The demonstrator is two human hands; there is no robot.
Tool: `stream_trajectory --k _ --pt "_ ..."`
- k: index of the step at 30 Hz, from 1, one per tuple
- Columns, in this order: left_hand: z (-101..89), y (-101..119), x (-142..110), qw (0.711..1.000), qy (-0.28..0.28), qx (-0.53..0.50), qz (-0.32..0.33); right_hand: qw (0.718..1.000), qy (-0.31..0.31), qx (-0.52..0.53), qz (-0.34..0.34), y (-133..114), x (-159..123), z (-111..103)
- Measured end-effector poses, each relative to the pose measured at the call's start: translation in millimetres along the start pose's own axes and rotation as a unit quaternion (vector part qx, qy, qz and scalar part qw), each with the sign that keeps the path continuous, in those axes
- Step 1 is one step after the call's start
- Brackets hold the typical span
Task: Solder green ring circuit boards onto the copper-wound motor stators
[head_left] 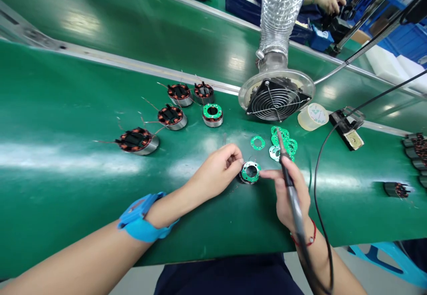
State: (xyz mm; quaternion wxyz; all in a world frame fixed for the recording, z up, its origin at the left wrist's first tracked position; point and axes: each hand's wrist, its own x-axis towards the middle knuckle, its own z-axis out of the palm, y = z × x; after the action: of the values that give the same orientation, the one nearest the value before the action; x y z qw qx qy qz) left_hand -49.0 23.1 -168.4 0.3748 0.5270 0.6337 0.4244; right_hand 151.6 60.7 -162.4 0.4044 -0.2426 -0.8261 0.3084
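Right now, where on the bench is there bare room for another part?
Bare bench lies left of the leftmost wound core, and between the black cable and the lone core at right. Crowded: around the ring-topped core between left hand and right hand, and at the green ring pile.

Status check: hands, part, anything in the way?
Left hand at left edge of stator. Right hand gripping soldering iron, index finger at right edge. Ring board on top. Black cable runs right of right hand, clear of stator.
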Motion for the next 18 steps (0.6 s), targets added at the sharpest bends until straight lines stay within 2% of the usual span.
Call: stream_trajectory --k 3,5,7,9,12,13,15,18 --pt "0.4 0 1 1.000 0.005 0.014 0.014 0.987 -0.123 -0.100 -0.022 -2 9 5" --pt "0.1 0 0 1.000 0.001 0.015 0.010 0.976 -0.171 -0.134 -0.031 -3 13 8" --pt "-1.8 -1 -1 1.000 -0.011 0.000 -0.008 0.976 -0.162 -0.146 -0.021 -2 15 8" --pt "-5.7 -2 -4 0.999 -0.045 0.001 -0.022 0.980 -0.128 -0.152 -0.015 2 15 7" --pt "-13.1 -4 -8 0.988 -0.129 0.081 0.007 0.984 -0.090 -0.155 -0.014 9 11 4" --pt "-15.2 -4 -8 0.983 -0.141 0.112 0.027 0.984 -0.088 -0.152 -0.010 11 10 3" --pt "-17.6 -5 -8 0.980 -0.134 0.136 0.062 0.985 -0.097 -0.142 -0.002 13 7 2" --pt "-16.9 -4 -6 0.989 -0.101 0.078 0.074 0.984 -0.102 -0.143 -0.007 13 5 4"
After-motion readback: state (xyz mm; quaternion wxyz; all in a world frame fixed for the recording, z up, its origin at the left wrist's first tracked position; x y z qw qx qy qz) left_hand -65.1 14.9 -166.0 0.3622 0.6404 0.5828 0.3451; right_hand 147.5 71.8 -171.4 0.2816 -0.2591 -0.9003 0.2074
